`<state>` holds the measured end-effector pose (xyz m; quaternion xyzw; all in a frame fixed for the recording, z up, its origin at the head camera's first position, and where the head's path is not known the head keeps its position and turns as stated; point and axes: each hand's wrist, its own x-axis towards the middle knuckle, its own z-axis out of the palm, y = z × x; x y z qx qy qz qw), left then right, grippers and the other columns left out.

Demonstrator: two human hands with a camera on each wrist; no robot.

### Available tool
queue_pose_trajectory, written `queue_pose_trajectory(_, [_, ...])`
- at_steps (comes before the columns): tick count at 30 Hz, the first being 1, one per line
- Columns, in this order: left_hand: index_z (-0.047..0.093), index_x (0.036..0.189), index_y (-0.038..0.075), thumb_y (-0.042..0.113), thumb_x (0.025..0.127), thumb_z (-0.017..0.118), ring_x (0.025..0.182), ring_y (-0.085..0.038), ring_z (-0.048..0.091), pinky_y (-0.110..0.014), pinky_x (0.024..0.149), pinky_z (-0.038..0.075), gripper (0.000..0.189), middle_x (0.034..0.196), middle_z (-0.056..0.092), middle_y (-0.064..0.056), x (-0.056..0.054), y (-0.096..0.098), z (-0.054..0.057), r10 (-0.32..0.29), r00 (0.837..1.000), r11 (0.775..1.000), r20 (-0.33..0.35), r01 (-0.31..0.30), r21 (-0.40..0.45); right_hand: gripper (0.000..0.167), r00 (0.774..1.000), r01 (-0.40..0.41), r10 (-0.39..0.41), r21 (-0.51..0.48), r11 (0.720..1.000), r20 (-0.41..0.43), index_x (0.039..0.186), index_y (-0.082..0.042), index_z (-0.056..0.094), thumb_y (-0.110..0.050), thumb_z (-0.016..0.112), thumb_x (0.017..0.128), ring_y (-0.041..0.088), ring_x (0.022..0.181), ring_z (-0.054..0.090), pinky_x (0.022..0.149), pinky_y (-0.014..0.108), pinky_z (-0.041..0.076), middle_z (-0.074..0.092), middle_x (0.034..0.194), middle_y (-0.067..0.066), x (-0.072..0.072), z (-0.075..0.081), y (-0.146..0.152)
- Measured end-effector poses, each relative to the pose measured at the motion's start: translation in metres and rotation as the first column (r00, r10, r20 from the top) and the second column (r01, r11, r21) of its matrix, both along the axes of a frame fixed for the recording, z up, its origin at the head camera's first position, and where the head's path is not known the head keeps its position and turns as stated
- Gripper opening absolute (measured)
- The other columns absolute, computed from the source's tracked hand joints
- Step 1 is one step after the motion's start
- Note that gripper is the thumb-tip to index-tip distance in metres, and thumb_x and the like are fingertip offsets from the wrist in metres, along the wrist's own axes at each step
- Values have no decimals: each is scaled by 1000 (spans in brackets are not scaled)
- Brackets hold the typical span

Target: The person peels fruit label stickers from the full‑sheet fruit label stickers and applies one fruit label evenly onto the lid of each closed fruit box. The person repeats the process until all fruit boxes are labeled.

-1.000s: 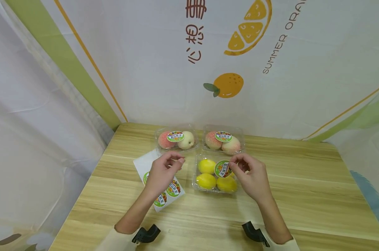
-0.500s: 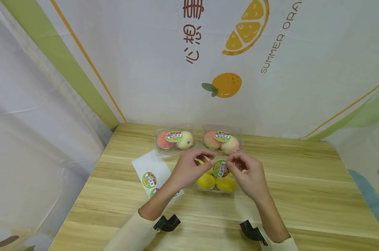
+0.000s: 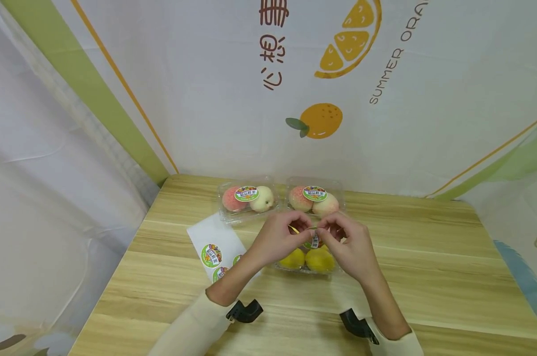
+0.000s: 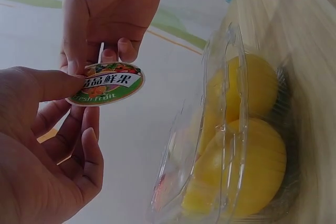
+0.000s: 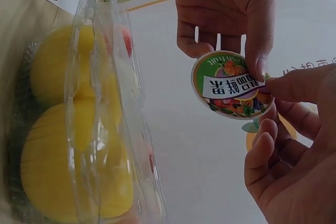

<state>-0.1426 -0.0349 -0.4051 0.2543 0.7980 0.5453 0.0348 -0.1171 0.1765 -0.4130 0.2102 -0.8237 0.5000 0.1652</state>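
Note:
A round fruit label sticker (image 5: 223,85), green with white lettering, is held up between both hands. My left hand (image 3: 277,240) pinches one edge with thumb and fingertips. From the other side my right hand (image 3: 352,244) pinches the same upper edge, so the fingertips nearly meet. In the left wrist view the sticker (image 4: 113,83) is seen at a slant. Under the hands stands a clear plastic box (image 4: 242,103) of yellow lemons (image 3: 320,259). The hands cover the back part of this box in the head view.
Two clear boxes behind hold peach-like fruit (image 3: 301,199) and a red and a pale fruit (image 3: 262,199), each with a label on its lid. A white sticker sheet (image 3: 212,230) lies left on the wooden table (image 3: 428,277), partly under the left forearm. A printed curtain (image 3: 224,123) hangs behind.
My left hand has moved right from over the sticker sheet and taken hold of the sticker's edge. The right hand has shifted slightly left, and the sticker has tilted.

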Motion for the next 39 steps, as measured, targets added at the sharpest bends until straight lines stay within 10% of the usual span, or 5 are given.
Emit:
queue_pose_trajectory(11, [78,105,11,18,103,77,90,-10,71,-30,82,59,7,96,77,2,4,1,1,99,995,989,2,-98,110,22,1000,15,-15,-4,1000,6,108,-7,74,3,85,92,14,73,57,61,20,51,65,96,4,0,2,1])
queue_pose_trajectory(21, [74,109,2,12,102,78,98,-19,70,-34,92,60,13,105,73,-6,10,-2,0,112,980,918,164,-165,360,7,994,12,-1,-95,995,109,100,-4,75,1,72,104,18,77,59,65,23,49,68,91,3,6,5,-2])
queue_pose_trajectory(39, [81,108,3,9,104,74,89,-16,69,-29,82,59,9,101,77,-5,12,-10,-20,142,985,945,96,-164,284,5,975,114,-80,-158,981,208,105,1,76,-2,73,105,19,82,59,69,21,50,72,100,11,10,3,4])
